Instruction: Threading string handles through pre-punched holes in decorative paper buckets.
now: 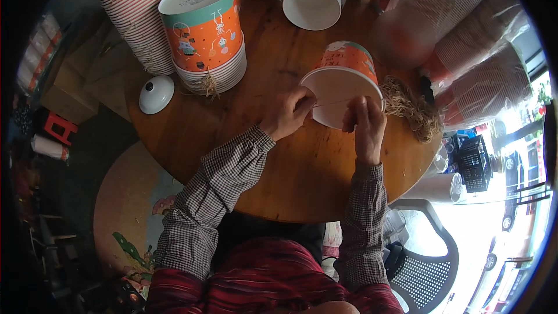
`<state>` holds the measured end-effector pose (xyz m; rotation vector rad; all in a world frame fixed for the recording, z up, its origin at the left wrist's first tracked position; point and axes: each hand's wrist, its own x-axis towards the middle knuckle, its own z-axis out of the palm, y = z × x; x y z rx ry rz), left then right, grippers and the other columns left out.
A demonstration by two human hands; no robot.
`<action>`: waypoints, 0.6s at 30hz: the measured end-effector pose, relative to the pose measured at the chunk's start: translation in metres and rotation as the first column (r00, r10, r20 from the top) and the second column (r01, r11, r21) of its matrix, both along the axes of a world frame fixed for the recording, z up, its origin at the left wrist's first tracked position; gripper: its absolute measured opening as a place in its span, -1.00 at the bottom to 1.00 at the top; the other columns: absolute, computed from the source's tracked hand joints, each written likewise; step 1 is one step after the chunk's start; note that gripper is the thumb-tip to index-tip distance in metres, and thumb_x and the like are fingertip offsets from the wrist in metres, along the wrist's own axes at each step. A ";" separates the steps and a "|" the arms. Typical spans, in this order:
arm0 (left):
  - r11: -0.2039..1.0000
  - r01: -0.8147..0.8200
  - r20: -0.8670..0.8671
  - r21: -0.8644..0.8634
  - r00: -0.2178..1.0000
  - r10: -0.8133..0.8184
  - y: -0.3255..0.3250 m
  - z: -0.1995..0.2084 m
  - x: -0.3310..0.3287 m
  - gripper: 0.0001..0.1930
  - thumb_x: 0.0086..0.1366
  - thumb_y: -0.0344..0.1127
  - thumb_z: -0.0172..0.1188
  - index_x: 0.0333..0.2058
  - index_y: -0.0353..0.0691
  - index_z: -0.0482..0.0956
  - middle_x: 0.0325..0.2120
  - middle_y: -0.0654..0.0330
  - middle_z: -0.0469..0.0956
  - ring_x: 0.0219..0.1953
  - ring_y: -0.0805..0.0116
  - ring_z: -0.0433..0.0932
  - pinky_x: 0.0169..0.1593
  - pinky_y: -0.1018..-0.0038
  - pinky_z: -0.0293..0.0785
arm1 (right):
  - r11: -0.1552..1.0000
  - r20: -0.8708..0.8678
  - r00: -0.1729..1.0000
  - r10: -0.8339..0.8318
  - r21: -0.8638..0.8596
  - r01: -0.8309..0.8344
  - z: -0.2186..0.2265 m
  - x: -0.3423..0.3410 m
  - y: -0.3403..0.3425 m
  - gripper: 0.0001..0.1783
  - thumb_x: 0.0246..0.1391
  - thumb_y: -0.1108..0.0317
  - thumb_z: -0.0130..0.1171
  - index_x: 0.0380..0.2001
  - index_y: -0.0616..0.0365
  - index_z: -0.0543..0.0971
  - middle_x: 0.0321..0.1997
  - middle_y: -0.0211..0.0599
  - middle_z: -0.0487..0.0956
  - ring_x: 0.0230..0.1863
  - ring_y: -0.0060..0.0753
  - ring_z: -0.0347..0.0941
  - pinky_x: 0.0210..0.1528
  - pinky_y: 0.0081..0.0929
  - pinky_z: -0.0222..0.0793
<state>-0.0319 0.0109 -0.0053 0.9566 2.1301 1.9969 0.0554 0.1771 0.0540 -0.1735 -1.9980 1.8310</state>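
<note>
An orange and green paper bucket (351,58) lies tipped on the wooden table, its white open mouth facing me. My left hand (289,111) is at the left rim of that mouth, thumb and fingers pinched together. My right hand (367,125) is at the right side of the opening, fingers also closed in a pinch. Between the two hands a thin string (331,103) runs taut across the mouth. Its ends are hidden in my fingers. Just right of the bucket lies a loose bundle of tan raffia-like strands (414,110).
Left on the round table (279,180) stands an upturned stack of paper buckets (203,38), with a white lid (157,94) beside it. A white tub (313,4) lies at the back. Plastic-wrapped bucket stacks (485,87) crowd the right. A grey chair (427,261) stands lower right.
</note>
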 end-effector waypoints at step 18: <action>0.985 -0.166 -0.108 0.053 0.979 0.171 0.004 -0.006 0.002 -0.88 0.34 -0.39 0.04 -0.24 -0.32 0.48 -0.44 0.22 0.57 -0.45 0.53 0.55 -0.44 0.61 0.45 | 0.964 0.254 0.940 0.226 0.077 -0.253 -0.031 -0.016 -0.021 -0.82 0.14 0.43 0.11 -0.22 0.30 0.48 -0.51 -0.30 0.57 -0.53 -0.58 0.51 -0.57 -0.65 0.37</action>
